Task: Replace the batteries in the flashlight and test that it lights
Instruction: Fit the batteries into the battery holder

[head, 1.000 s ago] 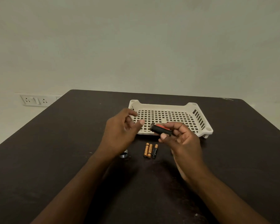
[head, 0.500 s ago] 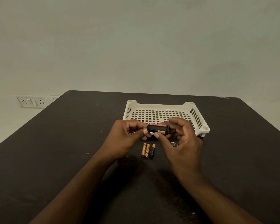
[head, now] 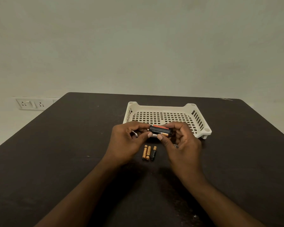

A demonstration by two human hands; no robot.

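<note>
A short black battery holder (head: 160, 131) with a red-orange cell and a gold-tipped cell showing in it is held level above the table between both hands. My left hand (head: 128, 141) pinches its left end with thumb and fingertips. My right hand (head: 182, 141) grips its right end, thumb underneath. Three loose small batteries (head: 149, 152) lie side by side on the dark table just below the hands: two gold ones and one black with a gold tip. A small metal part (head: 175, 146) peeks out beside my right hand; the flashlight body is hidden.
A white perforated plastic tray (head: 202, 122) stands on the table just behind the hands, with nothing visible in it. The dark table (head: 56, 153) extends wide on both sides. A wall socket plate (head: 31, 104) is at the far left.
My left hand has come in from an open pose to pinch the holder's left end. Both hands now hold it together; the view has shifted slightly.
</note>
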